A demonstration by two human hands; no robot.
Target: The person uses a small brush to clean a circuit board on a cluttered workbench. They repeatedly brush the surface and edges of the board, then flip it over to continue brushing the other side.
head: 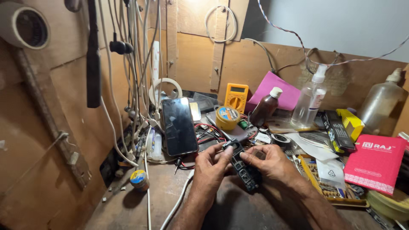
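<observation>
Left hand (211, 164) | grip closed on upper end of black circuit board (243, 168) at lower centre, thumb steadying it | right hand (270, 164) | grip pinched shut on its right edge, angling it up to view | smartphone (179, 126) propped aside, centre-left, above surface (128, 213)

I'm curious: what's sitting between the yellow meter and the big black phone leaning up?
In the head view, a round yellow tin sits between the yellow meter and the black phone.
</observation>
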